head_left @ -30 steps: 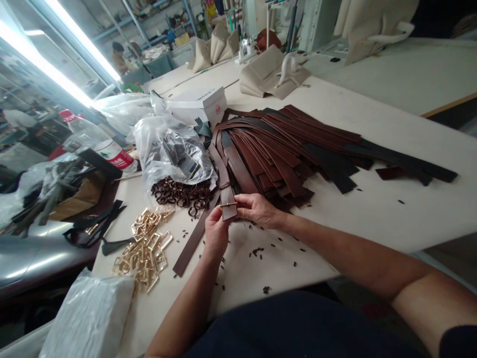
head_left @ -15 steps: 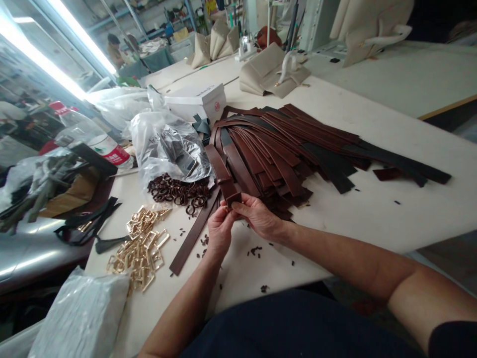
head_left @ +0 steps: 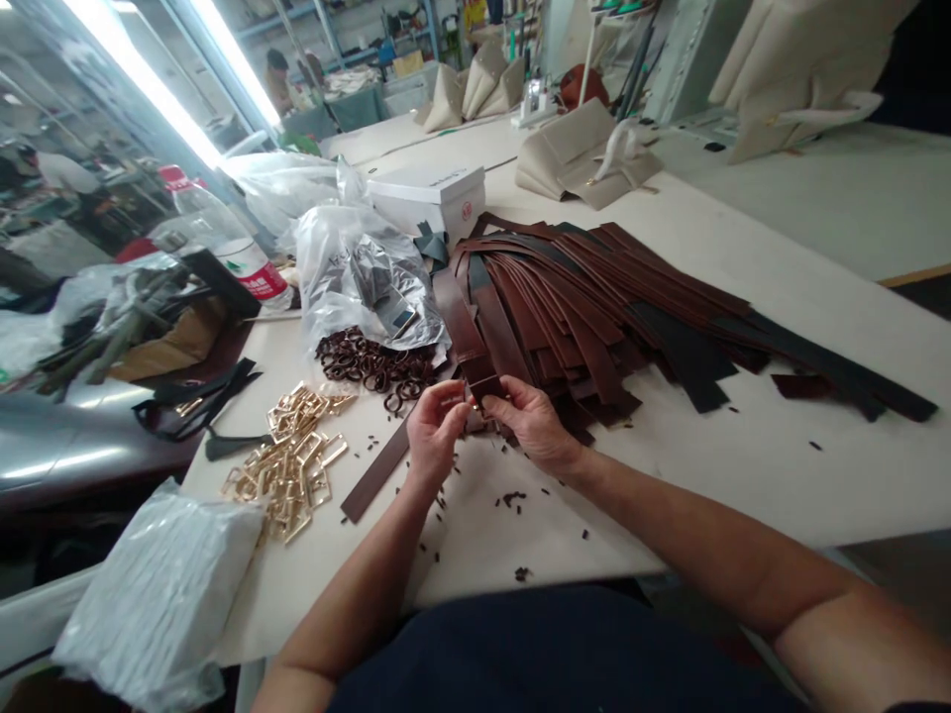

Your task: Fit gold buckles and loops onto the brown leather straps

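Note:
Pinched in my right hand [head_left: 536, 428] is the near end of a dark brown leather strap [head_left: 459, 315], its thumb pressed on the folded part. My left hand [head_left: 435, 431] is closed at the left edge of that same end, finger and thumb on it. A small gold glint shows between the hands; its shape is mostly hidden. The strap runs away from me over the left side of a fanned pile of brown and black straps [head_left: 565, 307]. A single brown strap [head_left: 377, 473] lies flat beneath my left hand.
Left of my hands are gold rectangular buckles [head_left: 297, 465] and dark brown leather loops [head_left: 371, 368] by a clear plastic bag [head_left: 327, 267]. Small dark scraps [head_left: 512, 498] dot the table. Behind stand a white box [head_left: 427, 188], a bottle [head_left: 257, 272] and a beige bag [head_left: 572, 153].
My fingertips have drawn slightly apart; the left finger and thumb have spread along the strap end. The whole scene has shifted a little to the right as the view turned.

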`<state>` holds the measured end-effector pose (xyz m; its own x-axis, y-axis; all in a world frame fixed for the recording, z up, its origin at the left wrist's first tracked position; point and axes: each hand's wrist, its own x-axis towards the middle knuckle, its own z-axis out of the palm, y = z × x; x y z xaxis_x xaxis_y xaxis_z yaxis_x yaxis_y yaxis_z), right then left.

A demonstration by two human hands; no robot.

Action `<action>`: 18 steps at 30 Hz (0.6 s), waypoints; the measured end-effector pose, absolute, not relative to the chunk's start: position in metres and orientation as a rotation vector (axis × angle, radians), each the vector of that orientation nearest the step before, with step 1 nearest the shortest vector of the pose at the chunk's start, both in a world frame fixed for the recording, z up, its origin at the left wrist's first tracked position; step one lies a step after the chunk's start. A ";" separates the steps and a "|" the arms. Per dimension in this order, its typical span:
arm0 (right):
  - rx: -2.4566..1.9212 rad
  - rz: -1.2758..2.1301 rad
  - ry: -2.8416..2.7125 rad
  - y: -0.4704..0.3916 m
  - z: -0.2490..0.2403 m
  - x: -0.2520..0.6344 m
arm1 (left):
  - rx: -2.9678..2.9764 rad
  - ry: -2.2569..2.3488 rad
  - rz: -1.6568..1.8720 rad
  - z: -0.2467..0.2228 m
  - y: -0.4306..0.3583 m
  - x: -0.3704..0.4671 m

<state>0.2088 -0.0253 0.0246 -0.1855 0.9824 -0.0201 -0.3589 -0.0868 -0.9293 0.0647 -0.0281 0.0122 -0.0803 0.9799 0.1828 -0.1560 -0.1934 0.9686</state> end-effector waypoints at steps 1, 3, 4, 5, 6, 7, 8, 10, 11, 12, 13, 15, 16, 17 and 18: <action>-0.885 1.522 -1.056 -0.026 0.023 0.208 | 1.191 1.022 1.446 0.014 -0.027 0.064; -0.912 1.486 -1.120 -0.027 0.018 0.207 | 1.201 1.004 1.395 0.015 -0.027 0.063; -0.927 1.467 -1.150 -0.027 0.015 0.206 | 1.205 1.001 1.384 0.015 -0.027 0.064; -0.938 1.450 -1.180 -0.027 0.013 0.206 | 1.195 1.002 1.381 0.014 -0.026 0.064; -0.943 1.438 -1.213 -0.028 0.011 0.206 | 1.170 1.002 1.379 0.013 -0.026 0.064; -0.942 1.431 -1.254 -0.028 0.010 0.207 | 1.135 1.000 1.370 0.013 -0.026 0.064; -0.940 1.424 -1.304 -0.027 0.009 0.208 | 1.096 0.999 1.353 0.012 -0.026 0.063; -0.942 1.391 -1.421 -0.027 0.010 0.211 | 1.028 0.994 1.324 0.011 -0.026 0.063; -0.952 1.358 -1.475 -0.027 0.011 0.213 | 1.010 0.988 1.318 0.011 -0.026 0.063; -0.970 1.308 -1.521 -0.026 0.012 0.214 | 1.003 0.979 1.317 0.011 -0.026 0.064; -0.995 1.247 -1.560 -0.026 0.013 0.216 | 1.003 0.967 1.318 0.012 -0.026 0.064; -1.046 1.117 -1.612 -0.026 0.016 0.217 | 1.042 0.944 1.306 0.015 -0.024 0.062; -1.065 1.075 -1.625 -0.027 0.018 0.218 | 1.088 0.952 1.297 0.018 -0.023 0.059; -1.074 1.059 -1.625 -0.027 0.019 0.218 | 1.149 0.987 1.295 0.022 -0.021 0.053; -1.075 1.070 -1.613 -0.027 0.020 0.218 | 1.219 1.055 1.305 0.026 -0.020 0.044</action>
<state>0.2182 -0.0271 0.0204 -0.2223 0.9527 0.2074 0.1794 0.2491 -0.9517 0.0442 -0.0198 0.0265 0.0299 0.9943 0.1022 -0.1082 -0.0985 0.9892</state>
